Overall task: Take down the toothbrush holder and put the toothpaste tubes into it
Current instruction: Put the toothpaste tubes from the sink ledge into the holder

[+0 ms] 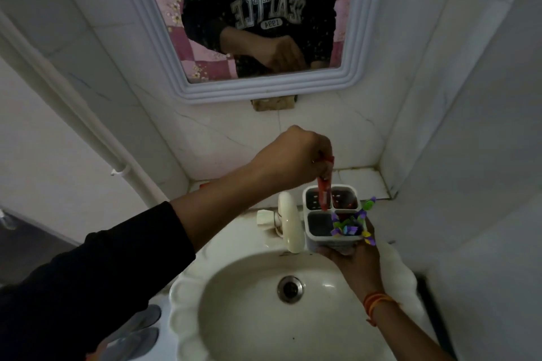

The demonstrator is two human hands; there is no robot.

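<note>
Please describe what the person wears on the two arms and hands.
The left arm has a dark long sleeve pushed up to the mid forearm. The left hand seems to carry a ring. The right wrist wears orange thread bands; no sleeve shows there.

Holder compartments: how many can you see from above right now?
4, in a two-by-two grid in the holder: far left takes the red tube held by the left hand; far right looks reddish inside; near left looks empty; near right holds flowers.

White sink — cream tap mounted, perhaps something red on the ledge behind.
</note>
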